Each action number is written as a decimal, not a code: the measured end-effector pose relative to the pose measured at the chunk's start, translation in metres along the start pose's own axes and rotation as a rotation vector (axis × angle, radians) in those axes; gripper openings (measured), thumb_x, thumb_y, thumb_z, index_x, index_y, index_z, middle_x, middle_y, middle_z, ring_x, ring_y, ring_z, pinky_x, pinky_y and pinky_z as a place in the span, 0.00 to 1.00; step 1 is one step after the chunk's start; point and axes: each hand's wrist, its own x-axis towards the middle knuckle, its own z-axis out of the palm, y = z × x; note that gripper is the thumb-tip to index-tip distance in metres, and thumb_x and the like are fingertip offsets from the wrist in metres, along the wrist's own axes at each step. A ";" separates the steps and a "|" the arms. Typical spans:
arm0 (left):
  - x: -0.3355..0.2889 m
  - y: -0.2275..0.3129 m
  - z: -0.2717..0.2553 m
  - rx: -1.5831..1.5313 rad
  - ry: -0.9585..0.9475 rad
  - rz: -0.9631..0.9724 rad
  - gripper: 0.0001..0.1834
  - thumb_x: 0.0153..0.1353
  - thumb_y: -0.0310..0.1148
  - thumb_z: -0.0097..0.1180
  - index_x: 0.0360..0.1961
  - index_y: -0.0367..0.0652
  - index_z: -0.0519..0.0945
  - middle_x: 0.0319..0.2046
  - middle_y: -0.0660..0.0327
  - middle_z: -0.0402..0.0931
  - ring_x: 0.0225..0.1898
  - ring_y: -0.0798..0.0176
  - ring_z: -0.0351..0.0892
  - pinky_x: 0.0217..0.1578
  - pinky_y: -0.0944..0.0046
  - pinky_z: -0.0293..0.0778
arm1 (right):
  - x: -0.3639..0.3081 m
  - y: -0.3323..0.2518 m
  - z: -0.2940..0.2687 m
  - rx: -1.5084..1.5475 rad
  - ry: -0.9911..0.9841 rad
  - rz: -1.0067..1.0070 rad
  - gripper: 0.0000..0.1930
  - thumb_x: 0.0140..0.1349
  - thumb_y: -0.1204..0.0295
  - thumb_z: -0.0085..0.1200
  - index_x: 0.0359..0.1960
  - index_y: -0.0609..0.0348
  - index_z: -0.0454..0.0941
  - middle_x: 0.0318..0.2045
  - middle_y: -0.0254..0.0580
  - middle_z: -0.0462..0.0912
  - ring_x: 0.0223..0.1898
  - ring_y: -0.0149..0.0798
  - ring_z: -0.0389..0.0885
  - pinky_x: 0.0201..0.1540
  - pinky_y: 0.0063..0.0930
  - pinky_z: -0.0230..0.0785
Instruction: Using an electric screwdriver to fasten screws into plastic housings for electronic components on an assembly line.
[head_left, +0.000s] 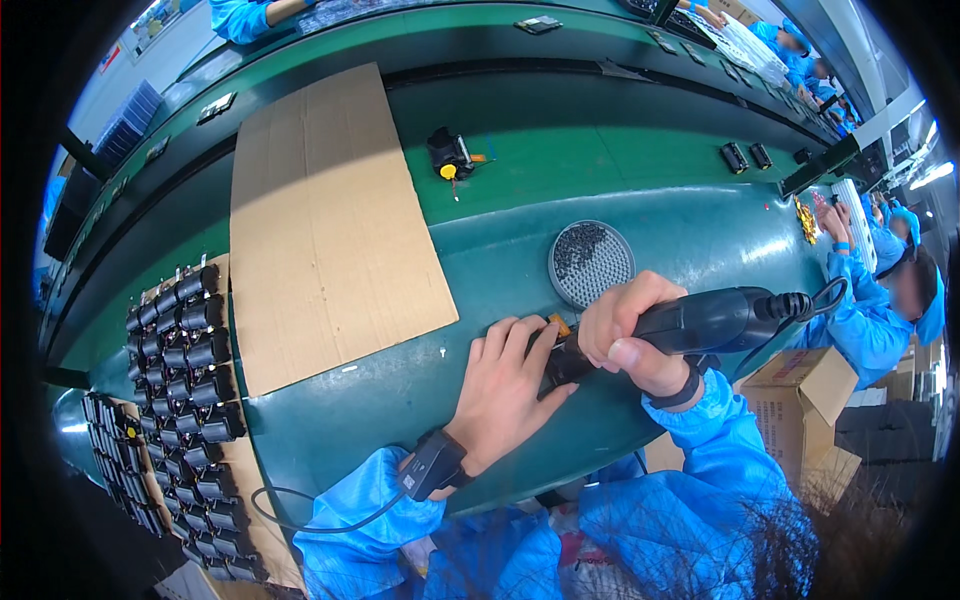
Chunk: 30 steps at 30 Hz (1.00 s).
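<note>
My right hand (632,338) is wrapped round a black corded electric screwdriver (715,322), held nearly level with its cable end to the right. My left hand (500,396) lies low over the green mat, its fingers and thumb closed on a small black part (568,362). A bit of orange flat cable (559,325) sticks out by the left fingertips. The screwdriver's tip and most of the part are hidden by my hands. Just beyond them sits a round grey dish (592,264) with small dark pieces heaped on its dotted base.
A cardboard sheet (330,230) lies at left, beside rows of black assemblies (190,400). A black unit with a yellow disc (449,155) rests farther back. Black cylinders (735,158) stand at the far right. A co-worker (865,310) sits at right, behind an open carton (800,400).
</note>
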 end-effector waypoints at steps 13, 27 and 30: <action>-0.001 0.000 0.001 0.007 0.010 0.005 0.34 0.52 0.43 0.70 0.58 0.39 0.75 0.57 0.53 0.70 0.59 0.46 0.67 0.56 0.48 0.65 | 0.000 0.003 0.001 -0.062 -0.007 0.025 0.10 0.62 0.78 0.59 0.31 0.57 0.67 0.18 0.38 0.71 0.18 0.32 0.68 0.22 0.29 0.65; 0.000 0.003 -0.003 0.057 0.046 0.047 0.33 0.53 0.44 0.70 0.56 0.38 0.75 0.56 0.54 0.70 0.59 0.46 0.68 0.54 0.49 0.66 | -0.006 0.008 -0.007 -0.098 -0.046 0.153 0.11 0.61 0.73 0.63 0.25 0.55 0.72 0.23 0.36 0.80 0.22 0.26 0.72 0.28 0.23 0.64; -0.001 0.010 -0.004 0.034 0.005 0.020 0.33 0.54 0.44 0.70 0.58 0.39 0.75 0.57 0.54 0.70 0.59 0.47 0.67 0.56 0.49 0.66 | -0.006 0.008 -0.009 -0.055 -0.033 0.145 0.10 0.61 0.74 0.63 0.28 0.55 0.71 0.24 0.38 0.79 0.21 0.27 0.73 0.27 0.24 0.66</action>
